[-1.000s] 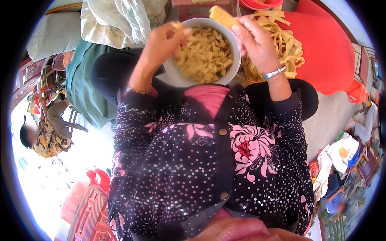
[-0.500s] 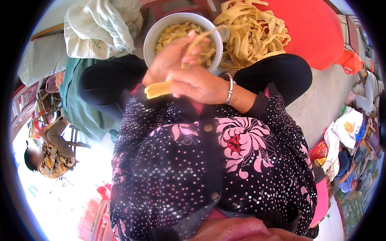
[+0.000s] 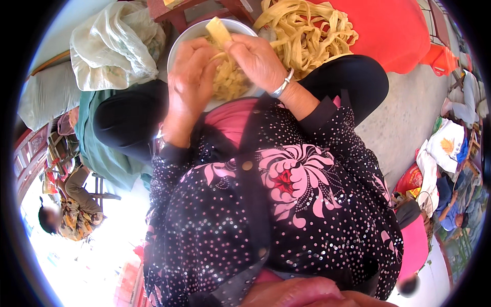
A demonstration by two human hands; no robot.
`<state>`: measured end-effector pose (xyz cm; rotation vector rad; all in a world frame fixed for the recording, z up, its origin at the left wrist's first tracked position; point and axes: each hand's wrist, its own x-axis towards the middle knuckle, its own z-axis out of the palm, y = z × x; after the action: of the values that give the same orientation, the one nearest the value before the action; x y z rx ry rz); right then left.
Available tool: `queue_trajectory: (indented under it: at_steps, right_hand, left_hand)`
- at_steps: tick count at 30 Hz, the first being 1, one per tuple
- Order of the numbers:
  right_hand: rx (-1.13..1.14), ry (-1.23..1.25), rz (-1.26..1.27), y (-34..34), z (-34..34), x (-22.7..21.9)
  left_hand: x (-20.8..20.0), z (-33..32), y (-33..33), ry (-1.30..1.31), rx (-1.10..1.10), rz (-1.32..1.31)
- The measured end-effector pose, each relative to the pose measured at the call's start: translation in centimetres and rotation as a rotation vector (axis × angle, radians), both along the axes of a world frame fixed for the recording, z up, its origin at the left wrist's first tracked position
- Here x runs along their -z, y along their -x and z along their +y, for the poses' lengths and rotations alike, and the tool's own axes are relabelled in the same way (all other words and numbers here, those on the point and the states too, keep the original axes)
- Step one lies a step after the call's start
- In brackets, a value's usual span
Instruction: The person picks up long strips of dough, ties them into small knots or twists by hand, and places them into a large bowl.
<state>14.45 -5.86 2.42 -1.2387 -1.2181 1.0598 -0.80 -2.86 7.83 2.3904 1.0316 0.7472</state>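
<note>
Short pieces [image 3: 230, 86] cover much of the bowl [image 3: 240, 28]; long strips [image 3: 307, 38] remain.
The right hand [image 3: 260, 60] pinches a flat yellow strip [image 3: 219, 30] over the bowl, just before twelve o'clock; the left hand's [image 3: 189, 74] grip I cannot tell. The long strips lie heaped at one o'clock.

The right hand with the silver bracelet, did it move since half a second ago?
Yes, forward: the right hand was mostly on the near side of the round whitish bowl; now it reaches over the bowl's right side.
</note>
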Motion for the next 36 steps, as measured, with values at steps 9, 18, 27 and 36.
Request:
queue_trajectory:
  at_steps: [9,18,27,36]
  right_hand:
    - [-0.37,0.171,0.069,-2.7,-1.0,-0.9]
    - [-0.193,-0.035,0.064,-1.4,-2.3,0.2]
    - [-0.288,0.11,0.29,-1.8,-2.6,2.3]
    - [-0.189,0.299,0.527,-1.2,-3.1,2.7]
  left_hand:
    - [0.4,-1.0,0.0,0.163,0.073,-0.011]
    - [0.6,-0.8,-0.2,1.13,-0.112,-0.634]
    - [1.2,-0.7,0.6,1.378,0.075,-0.812]
    - [2.3,-1.4,-0.2,0.63,0.098,-0.243]
